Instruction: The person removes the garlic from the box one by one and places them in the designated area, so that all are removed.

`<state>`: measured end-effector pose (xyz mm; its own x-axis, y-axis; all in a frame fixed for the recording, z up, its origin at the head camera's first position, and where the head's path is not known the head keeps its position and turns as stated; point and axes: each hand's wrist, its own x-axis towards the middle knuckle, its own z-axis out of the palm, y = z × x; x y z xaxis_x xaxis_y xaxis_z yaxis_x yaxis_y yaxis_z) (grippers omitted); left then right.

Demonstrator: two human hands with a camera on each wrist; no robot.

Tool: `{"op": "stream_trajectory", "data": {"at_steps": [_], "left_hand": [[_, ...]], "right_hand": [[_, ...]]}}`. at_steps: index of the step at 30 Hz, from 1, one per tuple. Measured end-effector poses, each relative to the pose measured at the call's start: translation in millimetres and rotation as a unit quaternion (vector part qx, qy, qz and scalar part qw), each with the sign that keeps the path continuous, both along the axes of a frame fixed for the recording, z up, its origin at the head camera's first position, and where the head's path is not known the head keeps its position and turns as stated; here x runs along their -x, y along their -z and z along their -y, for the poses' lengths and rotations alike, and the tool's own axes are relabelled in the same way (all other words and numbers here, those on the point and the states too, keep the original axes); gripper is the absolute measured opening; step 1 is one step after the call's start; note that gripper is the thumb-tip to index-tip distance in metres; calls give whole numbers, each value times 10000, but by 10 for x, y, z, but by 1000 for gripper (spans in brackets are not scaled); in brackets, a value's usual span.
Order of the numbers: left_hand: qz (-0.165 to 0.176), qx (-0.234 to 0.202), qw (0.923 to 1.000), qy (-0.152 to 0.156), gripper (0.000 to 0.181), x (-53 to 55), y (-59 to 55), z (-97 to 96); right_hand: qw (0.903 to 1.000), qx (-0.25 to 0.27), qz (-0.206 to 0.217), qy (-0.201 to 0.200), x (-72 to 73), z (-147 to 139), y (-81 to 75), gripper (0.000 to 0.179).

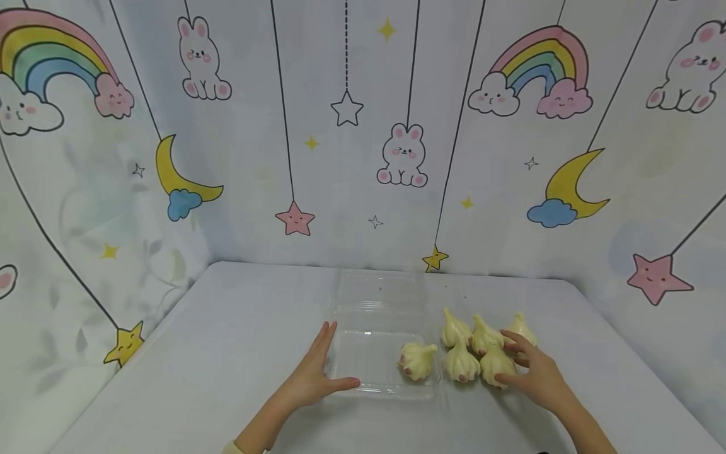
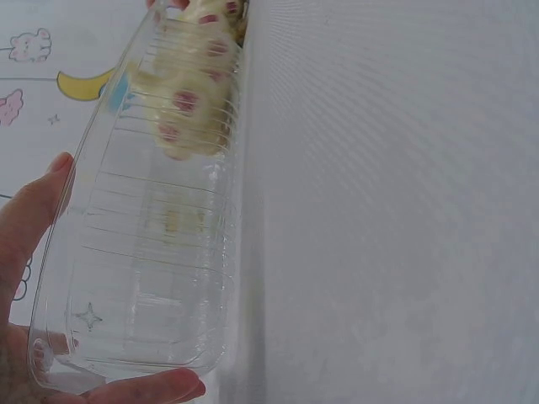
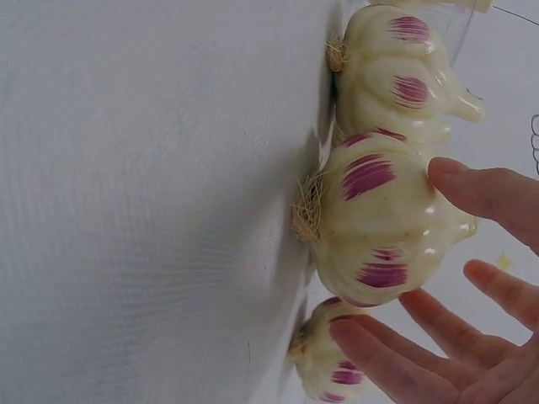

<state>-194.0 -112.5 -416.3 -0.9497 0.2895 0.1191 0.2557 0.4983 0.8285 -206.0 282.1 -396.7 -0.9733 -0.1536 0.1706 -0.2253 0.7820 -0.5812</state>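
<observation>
A clear plastic clamshell box (image 1: 363, 362) lies with its lid (image 1: 380, 293) folded back. One artificial garlic bulb (image 1: 416, 361) is in the right part of its base. My left hand (image 1: 309, 378) spreads around the near left corner, fingers straight along the left side and thumb at the front edge. To the right of the box, several garlic bulbs (image 1: 462, 364) stand close together. My right hand (image 1: 535, 372) reaches around the nearest right garlic bulb (image 3: 370, 223), thumb and fingers spread apart; whether they touch it I cannot tell.
A white cloth covers the table (image 1: 249, 315). Behind it hangs a patterned curtain (image 1: 244, 139) with rainbows, rabbits and stars. Another garlic bulb (image 1: 522, 328) stands at the far right, partly behind my right fingers.
</observation>
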Motion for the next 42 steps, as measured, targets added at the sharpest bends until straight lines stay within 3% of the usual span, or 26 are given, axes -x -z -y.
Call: {"op": "stream_trajectory", "data": {"at_steps": [8, 23, 34, 42], "left_hand": [[-2, 50, 10000, -26, 109, -3, -3, -8], [-31, 89, 9999, -73, 110, 14, 14, -5], [-98, 62, 9999, -39, 109, 20, 9, -15], [-47, 50, 10000, -28, 109, 0, -4, -11]], "right_hand": [[9993, -300, -214, 78, -51, 21, -93, 82], [9990, -154, -207, 371, -224, 246, -263, 77], [9967, 673, -231, 394, -258, 442, -327, 66], [9917, 1270, -155, 95, -252, 718, -332, 59]]}}
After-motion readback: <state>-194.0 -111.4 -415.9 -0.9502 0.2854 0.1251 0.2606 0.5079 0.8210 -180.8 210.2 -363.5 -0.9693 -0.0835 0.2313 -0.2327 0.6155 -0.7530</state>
